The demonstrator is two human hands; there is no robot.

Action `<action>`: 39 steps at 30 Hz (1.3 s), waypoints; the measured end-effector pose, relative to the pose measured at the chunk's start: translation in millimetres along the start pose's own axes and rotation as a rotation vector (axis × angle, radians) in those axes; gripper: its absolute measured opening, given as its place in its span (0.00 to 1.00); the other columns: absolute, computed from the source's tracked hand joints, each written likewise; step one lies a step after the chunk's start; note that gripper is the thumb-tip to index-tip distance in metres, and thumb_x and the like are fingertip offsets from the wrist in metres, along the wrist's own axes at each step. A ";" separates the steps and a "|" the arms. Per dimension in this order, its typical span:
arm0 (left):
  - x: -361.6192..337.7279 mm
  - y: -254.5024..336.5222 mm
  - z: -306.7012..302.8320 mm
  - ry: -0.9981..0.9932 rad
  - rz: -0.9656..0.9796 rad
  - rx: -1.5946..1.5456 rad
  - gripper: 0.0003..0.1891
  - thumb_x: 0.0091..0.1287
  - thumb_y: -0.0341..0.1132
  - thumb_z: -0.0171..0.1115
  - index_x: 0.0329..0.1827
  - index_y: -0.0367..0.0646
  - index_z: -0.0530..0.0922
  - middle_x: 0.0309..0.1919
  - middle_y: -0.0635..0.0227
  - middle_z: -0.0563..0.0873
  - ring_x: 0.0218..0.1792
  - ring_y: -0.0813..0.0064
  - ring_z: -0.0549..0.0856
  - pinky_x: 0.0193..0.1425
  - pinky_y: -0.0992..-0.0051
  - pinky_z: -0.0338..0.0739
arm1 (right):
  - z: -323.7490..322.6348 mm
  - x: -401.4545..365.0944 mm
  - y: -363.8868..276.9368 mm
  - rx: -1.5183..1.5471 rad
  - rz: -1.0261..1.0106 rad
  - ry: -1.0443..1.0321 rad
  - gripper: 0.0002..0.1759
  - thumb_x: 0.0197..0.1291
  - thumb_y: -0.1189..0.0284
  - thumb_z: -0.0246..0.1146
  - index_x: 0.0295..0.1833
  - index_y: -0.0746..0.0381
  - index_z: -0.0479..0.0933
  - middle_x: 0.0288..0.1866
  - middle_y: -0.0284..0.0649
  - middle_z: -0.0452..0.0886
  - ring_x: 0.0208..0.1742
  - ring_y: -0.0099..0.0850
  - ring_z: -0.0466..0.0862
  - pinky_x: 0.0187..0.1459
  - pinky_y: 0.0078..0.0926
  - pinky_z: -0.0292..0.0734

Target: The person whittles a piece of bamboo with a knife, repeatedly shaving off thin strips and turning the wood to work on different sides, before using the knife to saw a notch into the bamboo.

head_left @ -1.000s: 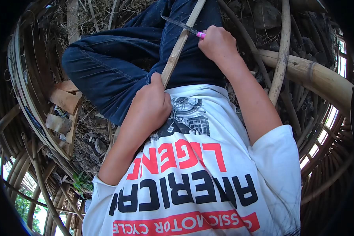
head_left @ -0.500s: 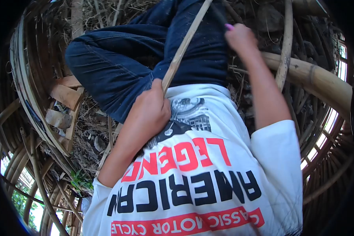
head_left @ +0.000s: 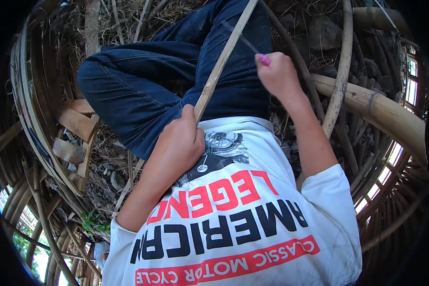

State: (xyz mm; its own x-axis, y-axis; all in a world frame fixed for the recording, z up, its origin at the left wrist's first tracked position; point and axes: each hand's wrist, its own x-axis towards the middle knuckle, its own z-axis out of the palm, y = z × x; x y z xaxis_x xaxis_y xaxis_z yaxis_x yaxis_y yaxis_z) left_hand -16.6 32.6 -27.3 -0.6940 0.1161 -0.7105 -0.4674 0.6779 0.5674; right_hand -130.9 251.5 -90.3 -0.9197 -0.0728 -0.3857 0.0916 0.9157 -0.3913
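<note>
My left hand (head_left: 178,143) is wrapped round the lower end of a long bamboo strip (head_left: 220,64), close to the waist. The strip slants up and to the right over the jeans (head_left: 143,86) to the top of the view. In my right hand (head_left: 279,76) is a knife (head_left: 263,59) with a pink handle, gripped in a closed fist. Its thin blade points up and left and overlaps the strip in this view.
A thick bamboo pole (head_left: 357,95) lies at the right, crossed by a thinner pole (head_left: 341,71). Bent bamboo strips (head_left: 26,105) curve along the left side near some wooden blocks (head_left: 78,121). Dry litter and stones cover the ground.
My right hand has come down and left with the knife, whose blade now lies over the strip. The left hand and strip have shifted slightly down.
</note>
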 end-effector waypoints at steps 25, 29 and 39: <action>3.9 -7.9 4.7 0.011 0.095 0.016 0.12 0.61 0.26 0.50 0.45 0.29 0.65 0.28 0.33 0.79 0.36 0.35 0.80 0.43 0.49 0.71 | 5.4 9.5 -26.2 -0.209 0.078 -0.187 0.19 0.59 0.61 0.58 0.40 0.68 0.81 0.42 0.59 0.83 0.47 0.58 0.82 0.51 0.49 0.77; 6.1 -2.8 4.8 -0.019 0.053 0.019 0.13 0.61 0.27 0.50 0.47 0.28 0.65 0.30 0.32 0.78 0.37 0.34 0.79 0.44 0.49 0.70 | 2.7 18.6 -28.8 -0.270 0.043 -0.146 0.18 0.60 0.61 0.58 0.40 0.67 0.82 0.42 0.57 0.83 0.47 0.56 0.83 0.50 0.47 0.78; 5.0 -5.2 4.3 -0.004 0.056 0.010 0.12 0.62 0.28 0.50 0.46 0.29 0.66 0.31 0.31 0.78 0.39 0.34 0.79 0.46 0.51 0.70 | 2.1 24.1 -24.0 -0.299 0.022 -0.149 0.18 0.59 0.62 0.60 0.42 0.67 0.82 0.42 0.58 0.83 0.48 0.55 0.83 0.50 0.46 0.79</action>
State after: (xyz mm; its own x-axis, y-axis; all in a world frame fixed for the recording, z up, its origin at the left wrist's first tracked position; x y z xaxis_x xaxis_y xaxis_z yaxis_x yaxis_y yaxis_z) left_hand -15.3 32.8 -35.6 -0.7166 0.1571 -0.6795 -0.4224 0.6776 0.6021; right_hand -154.4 226.9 -92.0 -0.8508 -0.0885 -0.5180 -0.0254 0.9915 -0.1277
